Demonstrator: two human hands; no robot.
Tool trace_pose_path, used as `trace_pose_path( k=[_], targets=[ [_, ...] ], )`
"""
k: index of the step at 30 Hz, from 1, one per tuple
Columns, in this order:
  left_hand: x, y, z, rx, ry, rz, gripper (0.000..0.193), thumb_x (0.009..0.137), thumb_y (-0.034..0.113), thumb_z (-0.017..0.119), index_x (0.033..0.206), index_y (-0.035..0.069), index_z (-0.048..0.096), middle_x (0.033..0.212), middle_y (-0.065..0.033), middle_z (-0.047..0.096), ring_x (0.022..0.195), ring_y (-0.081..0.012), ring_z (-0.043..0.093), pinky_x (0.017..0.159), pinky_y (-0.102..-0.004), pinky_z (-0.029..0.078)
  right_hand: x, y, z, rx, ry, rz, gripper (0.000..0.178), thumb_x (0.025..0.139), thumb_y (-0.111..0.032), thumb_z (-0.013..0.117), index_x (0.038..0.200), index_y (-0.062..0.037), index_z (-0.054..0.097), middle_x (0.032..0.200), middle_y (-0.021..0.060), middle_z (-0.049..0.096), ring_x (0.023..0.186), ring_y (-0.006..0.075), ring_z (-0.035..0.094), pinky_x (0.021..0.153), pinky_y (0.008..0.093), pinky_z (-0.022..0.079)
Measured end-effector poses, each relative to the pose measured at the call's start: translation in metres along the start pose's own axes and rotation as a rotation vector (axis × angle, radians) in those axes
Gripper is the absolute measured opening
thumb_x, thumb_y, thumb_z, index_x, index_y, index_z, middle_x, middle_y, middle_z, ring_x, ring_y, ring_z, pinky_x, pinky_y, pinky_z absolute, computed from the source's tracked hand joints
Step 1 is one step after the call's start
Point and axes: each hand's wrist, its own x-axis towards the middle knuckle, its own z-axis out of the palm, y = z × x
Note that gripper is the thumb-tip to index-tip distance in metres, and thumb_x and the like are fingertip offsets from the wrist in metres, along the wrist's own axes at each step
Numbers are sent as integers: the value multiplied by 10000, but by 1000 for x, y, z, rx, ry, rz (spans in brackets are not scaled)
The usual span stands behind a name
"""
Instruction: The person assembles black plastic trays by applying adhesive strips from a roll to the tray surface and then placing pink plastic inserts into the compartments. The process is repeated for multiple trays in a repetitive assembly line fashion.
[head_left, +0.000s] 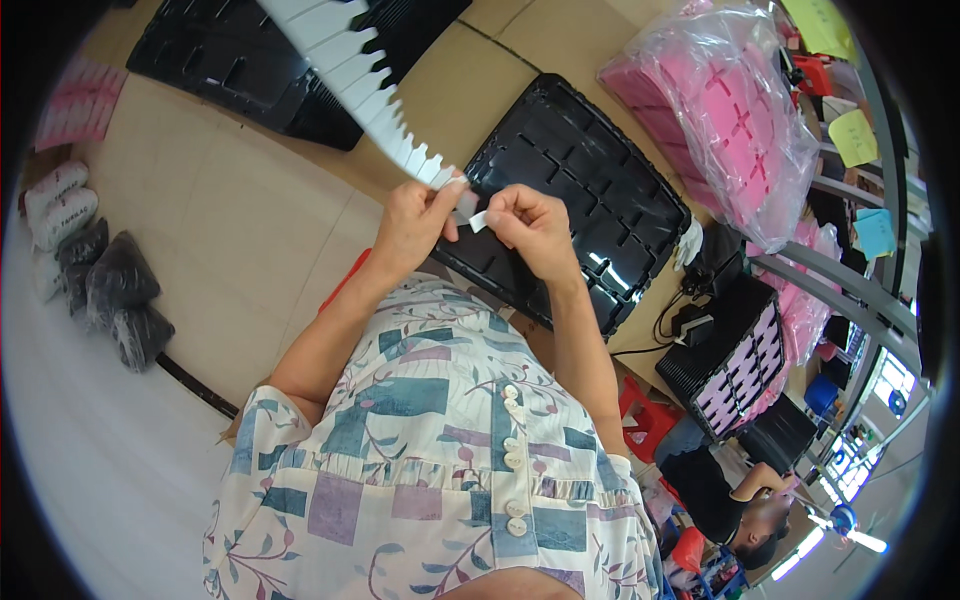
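A long white strip [355, 85] with notched tabs along one edge runs from the top of the view down to my hands. Its lower end sits pinched between the thumb and fingers of my left hand [410, 225]. Just to the right, my right hand [533, 230] pinches a small white piece [478, 221] between thumb and fingertips. Whether that piece is still joined to the strip, I cannot tell. Under and beyond both hands lies a black molded plastic tray [575, 170] with rows of shallow recesses.
More black trays [235, 75] lie at the upper left. Pink trays in clear plastic wrap [715, 110] are at the upper right, near a white glove [689, 243] and black cables. Dark bags [125, 275] rest on the floor at left. Another person [720, 490] sits at lower right.
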Motion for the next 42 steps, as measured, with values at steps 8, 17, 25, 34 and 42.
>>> trace_pose_path(
  k=[8,17,25,34,42],
  targets=[
    [-13,-7,-5,330,67,129,185,949,136,630,1007,-32,683,634,-40,616,503,-92,553,473,-248,435,71,1,-107,-885,389,-225,129,859,-163,648,889,-38,659,799,116,636,728,259,622,681,360,483],
    [-14,-9,-3,354,60,187,201,957,156,607,1012,-28,667,620,-116,596,528,-182,577,516,-323,448,108,3,-122,-1295,256,-227,131,891,-206,624,914,-78,638,914,133,664,847,349,646,740,447,496],
    [-15,-3,-4,352,44,74,199,956,159,608,987,-28,669,617,-125,599,527,-194,578,516,-326,447,111,10,-119,-1330,301,-169,153,896,-242,633,912,-90,642,922,117,676,893,331,652,773,439,498],
    [-8,-2,-1,-19,-15,26,161,938,122,650,1017,-13,691,670,1,598,529,-53,526,439,-209,361,106,8,-123,-1241,317,-242,97,896,-156,606,894,-59,605,932,130,680,812,306,652,722,409,501],
    [4,27,-11,-254,-98,-78,119,922,59,625,1016,-8,651,832,-50,651,582,-69,578,468,-188,386,41,13,-72,336,59,35,141,884,20,542,1009,-38,510,882,138,625,611,96,479,507,257,451]
  ],
)
